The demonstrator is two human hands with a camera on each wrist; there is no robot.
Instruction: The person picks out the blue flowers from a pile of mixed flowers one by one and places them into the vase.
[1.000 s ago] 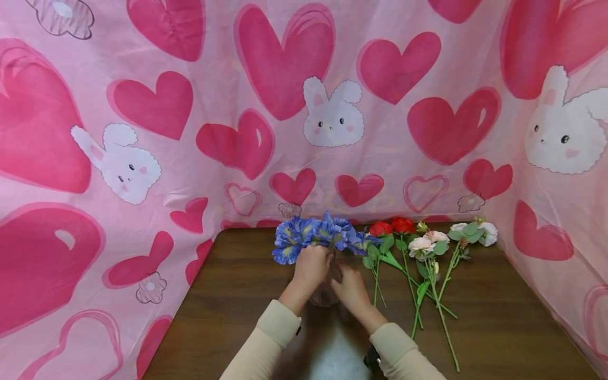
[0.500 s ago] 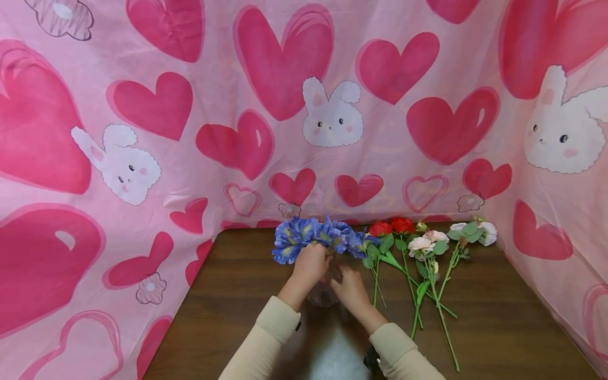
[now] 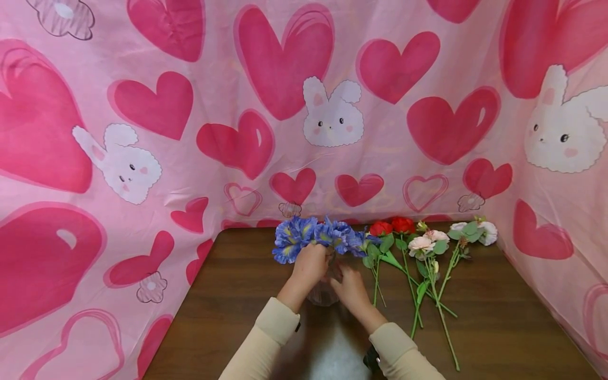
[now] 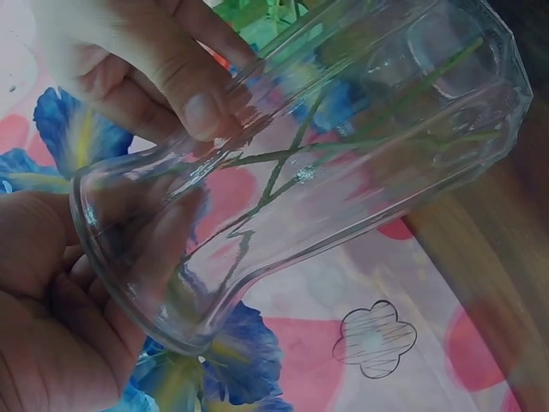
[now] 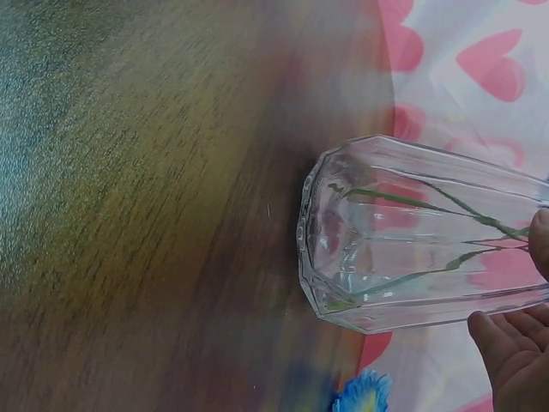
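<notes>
A clear, ribbed glass vase [image 5: 412, 296] stands on the table, with several green stems [image 5: 399, 199] crossing inside it. Blue irises [image 3: 294, 237] fan out above its mouth. My left hand [image 3: 311, 264] is up at the mouth, right below the blooms; in the left wrist view its curled fingers [image 4: 73, 300] hold the stems by the rim, partly seen through the glass. Lower down on the right side, my right hand [image 3: 352, 289] grips the vase, its thumb [image 4: 203, 114] against the neck in the left wrist view.
To the right on the brown wooden table [image 3: 228, 311] lie red roses [image 3: 402, 225], pale pink flowers [image 3: 421, 245] and white flowers [image 3: 486, 234] with long green stems. A pink cloth [image 3: 380, 158] printed with hearts and rabbits hangs around the table.
The left hand and the irises have dipped very slightly. The right hand keeps its place on the vase, and the loose flowers lie as before.
</notes>
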